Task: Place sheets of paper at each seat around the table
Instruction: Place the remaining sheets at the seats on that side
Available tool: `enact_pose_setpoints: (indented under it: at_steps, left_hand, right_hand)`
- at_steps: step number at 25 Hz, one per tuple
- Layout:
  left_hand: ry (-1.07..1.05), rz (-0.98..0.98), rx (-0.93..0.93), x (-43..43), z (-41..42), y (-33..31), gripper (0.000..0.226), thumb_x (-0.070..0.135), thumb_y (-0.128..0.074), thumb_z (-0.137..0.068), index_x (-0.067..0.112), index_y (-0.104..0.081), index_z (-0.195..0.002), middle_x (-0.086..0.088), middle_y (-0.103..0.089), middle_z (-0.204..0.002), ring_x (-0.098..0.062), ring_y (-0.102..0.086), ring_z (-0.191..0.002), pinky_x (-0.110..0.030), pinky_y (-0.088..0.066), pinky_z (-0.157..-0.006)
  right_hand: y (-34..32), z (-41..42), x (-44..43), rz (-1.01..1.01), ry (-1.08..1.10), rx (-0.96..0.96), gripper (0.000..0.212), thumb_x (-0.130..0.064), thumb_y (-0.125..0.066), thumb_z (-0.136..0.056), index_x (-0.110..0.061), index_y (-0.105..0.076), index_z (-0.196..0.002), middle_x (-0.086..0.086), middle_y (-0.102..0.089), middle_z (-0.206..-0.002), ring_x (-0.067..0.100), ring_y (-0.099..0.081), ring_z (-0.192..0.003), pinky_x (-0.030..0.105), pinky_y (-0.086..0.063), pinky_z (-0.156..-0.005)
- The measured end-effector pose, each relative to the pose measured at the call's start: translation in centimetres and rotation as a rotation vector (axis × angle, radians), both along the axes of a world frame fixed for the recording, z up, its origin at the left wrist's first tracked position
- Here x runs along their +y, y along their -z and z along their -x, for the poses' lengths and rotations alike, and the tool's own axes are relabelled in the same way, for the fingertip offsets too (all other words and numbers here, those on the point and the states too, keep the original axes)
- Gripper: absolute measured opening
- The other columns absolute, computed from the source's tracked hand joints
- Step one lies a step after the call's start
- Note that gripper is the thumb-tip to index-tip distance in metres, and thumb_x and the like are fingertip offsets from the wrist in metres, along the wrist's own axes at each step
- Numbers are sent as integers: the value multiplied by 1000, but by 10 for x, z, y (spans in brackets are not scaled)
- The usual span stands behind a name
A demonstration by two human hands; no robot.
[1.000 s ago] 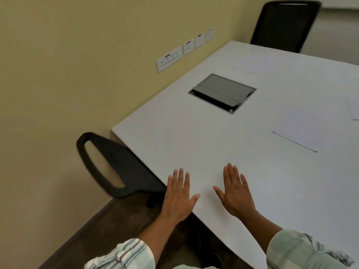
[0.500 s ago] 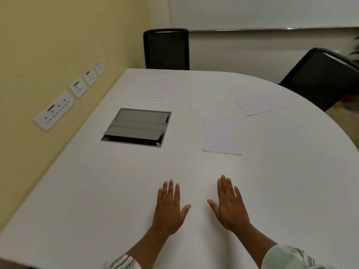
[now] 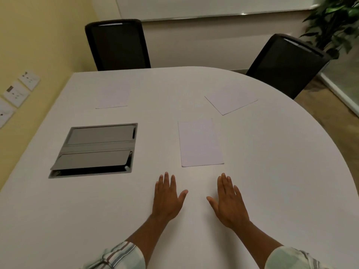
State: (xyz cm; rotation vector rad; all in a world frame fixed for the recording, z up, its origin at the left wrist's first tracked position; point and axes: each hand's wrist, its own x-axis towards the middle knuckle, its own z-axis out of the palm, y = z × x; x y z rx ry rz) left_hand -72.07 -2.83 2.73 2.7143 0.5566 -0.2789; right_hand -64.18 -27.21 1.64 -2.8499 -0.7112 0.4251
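Observation:
Three white sheets lie flat on the white table [image 3: 272,171]. The nearest sheet [image 3: 200,142] is just beyond my fingertips. A second sheet [image 3: 113,96] lies in front of the far black chair [image 3: 117,45]. A third sheet [image 3: 231,100] sits angled toward the black chair at the right [image 3: 285,63]. My left hand [image 3: 167,199] and my right hand [image 3: 229,202] rest palm down on the table, side by side, fingers spread, holding nothing and apart from the nearest sheet.
A grey cable hatch [image 3: 95,150] is set into the table to the left of my hands. Wall sockets [image 3: 17,92] line the yellow wall at left. A green plant [image 3: 334,22] stands in the far right corner, beside a glass partition.
The view has swung right, from the table's left corner and a side chair to the far end with both chairs. My hands stay flat on the table.

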Motion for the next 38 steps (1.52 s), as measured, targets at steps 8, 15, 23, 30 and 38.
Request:
enact_pose_setpoints:
  at_steps: [8,15,23,30,38]
  left_hand:
    - [-188,243,53,6,-96,31,85,67,-37,-103,14,-16,-167,-11,2,-177,-30,3,-163,-46,-7,-130]
    - [-305,273,12,-6,-125,39,76,62,-46,-103,16,-34,-162,-10,-2,-177,-30,4,-163,-49,-9,-131]
    - [-387,416,-115,-2,-142,33,61,55,-40,-108,15,-55,-151,-12,-35,-169,-28,-26,-158,-56,-25,-127]
    - [-353,381,-64,0,-142,36,61,52,-36,-110,13,-51,-153,-11,-38,-167,-29,-27,-158,-56,-23,-128]
    - [-495,674,-280,7,-175,25,42,54,-34,-102,32,-70,-108,3,-74,-115,-24,-68,-112,-53,-51,-106]
  right_hand:
    - [34,-96,31,0,16,19,101,-79,9,-91,-10,6,-164,8,11,-173,26,8,-160,48,-5,-129]
    - [57,-133,44,77,-28,79,99,-75,6,-91,-10,0,-165,9,4,-175,28,6,-161,56,-2,-128]
    - [64,-130,40,100,-61,72,86,-68,-15,-103,-11,3,-165,8,10,-174,28,11,-160,58,1,-127]
    - [65,-129,41,85,-55,94,86,-66,-18,-104,-12,9,-164,7,18,-173,26,18,-159,58,4,-127]
    - [70,-128,39,55,-46,71,86,-67,-19,-103,-12,7,-164,7,15,-173,26,16,-159,58,3,-126]
